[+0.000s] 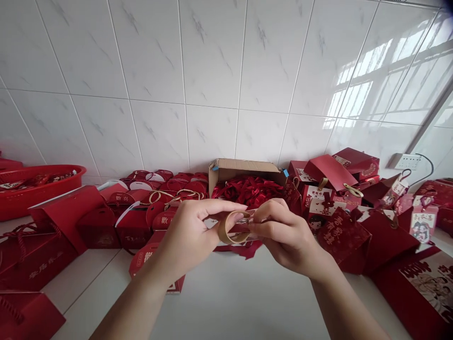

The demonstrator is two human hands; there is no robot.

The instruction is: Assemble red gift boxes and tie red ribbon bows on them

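A tan ring-shaped roll (224, 232), which looks like tape, is held up over the pale tabletop between my two hands. My left hand (198, 231) grips it from the left, thumb and fingers closed round its rim. On its right side, the fingers of my right hand (281, 229) are pinched together near the roll's edge; what lies between them is too small to make out. Behind the hands stands an open cardboard box (247, 165) filled with dark red ribbons (249, 186). A piece of red ribbon (249, 250) lies on the table just below the hands.
Red gift boxes (101, 224) with gold cords crowd the left. More red boxes and tagged bags (347, 236) are piled at the right. A red plastic basin (76, 177) sits far left. A tiled wall (212, 61) rises behind, with a power socket (405, 161) at right.
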